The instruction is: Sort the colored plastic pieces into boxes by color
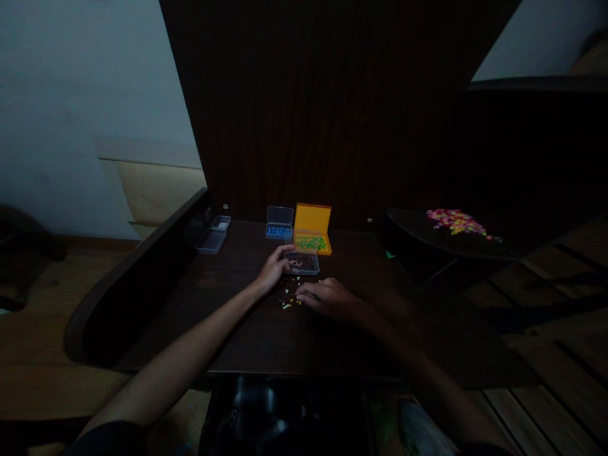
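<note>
My left hand (272,270) grips the left edge of a small clear plastic box (311,271) holding dark reddish-brown little pieces. Small white and yellow pieces (286,306) lie scattered on the dark wooden desktop (237,342) just in front of that box. Over their right side is my right hand (330,297), its fingertips drawn together close to the wood. What those fingers hold, if anything, is too small to make out. Behind the clear box stands an open yellow box (312,218) with green pieces inside. To its left is an open clear box (279,215) with blue pieces.
Another open clear case (211,240) lies at the far left, near the raised side panel (114,304). A heap of pink and yellow pieces (458,223) sits on a dark curved surface to the right. A tall dark panel (327,107) rises behind the boxes.
</note>
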{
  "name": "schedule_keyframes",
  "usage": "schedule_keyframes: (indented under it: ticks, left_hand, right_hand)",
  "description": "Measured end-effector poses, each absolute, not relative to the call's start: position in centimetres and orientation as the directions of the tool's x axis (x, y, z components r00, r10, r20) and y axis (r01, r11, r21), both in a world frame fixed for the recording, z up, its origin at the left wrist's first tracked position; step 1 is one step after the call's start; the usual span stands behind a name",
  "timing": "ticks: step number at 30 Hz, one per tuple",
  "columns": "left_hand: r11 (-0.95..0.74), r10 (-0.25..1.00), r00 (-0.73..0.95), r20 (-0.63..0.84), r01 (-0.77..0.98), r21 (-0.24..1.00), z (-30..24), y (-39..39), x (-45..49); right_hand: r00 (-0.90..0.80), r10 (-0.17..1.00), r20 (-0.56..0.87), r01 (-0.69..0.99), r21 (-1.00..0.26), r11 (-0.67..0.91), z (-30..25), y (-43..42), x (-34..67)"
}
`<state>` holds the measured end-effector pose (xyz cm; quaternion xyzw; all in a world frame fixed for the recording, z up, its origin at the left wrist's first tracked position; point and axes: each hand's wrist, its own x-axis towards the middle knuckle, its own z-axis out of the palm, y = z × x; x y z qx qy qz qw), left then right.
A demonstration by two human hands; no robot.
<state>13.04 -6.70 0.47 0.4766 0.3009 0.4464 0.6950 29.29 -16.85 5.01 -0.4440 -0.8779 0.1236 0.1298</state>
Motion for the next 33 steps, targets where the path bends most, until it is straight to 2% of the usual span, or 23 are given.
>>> schedule_keyframes:
  ticks: [3,6,13,19,33]
  left_hand:
    - [0.116,0.915,0.403,0.02,-0.309,0.944,0.1,-6.5,13.0]
    - [0.098,0.91,0.411,0.044,-0.319,0.943,-0.3,-6.3,13.0]
    - [0.13,0.887,0.459,0.057,-0.366,0.922,-0.5,-6.3,13.0]
    - [0.095,0.893,0.445,0.067,-0.333,0.938,-0.6,-6.3,13.0]
    - [0.104,0.887,0.455,0.073,-0.353,0.93,-0.2,-6.5,13.1]
  right_hand:
    - [-0.497,0.847,0.189,0.783,-0.321,0.532,6.4,-15.8,30.0]
    - [-0.47,0.86,0.201,0.815,-0.276,0.51,7.6,-14.3,30.4]
    - [-0.539,0.839,0.078,0.829,-0.126,0.545,8.1,-11.3,29.6]
    - [-0.587,0.81,0.016,0.797,-0.165,0.581,8.5,-10.6,29.0]
    - [-0.588,0.808,0.043,0.769,-0.281,0.575,8.7,-10.4,29.5]
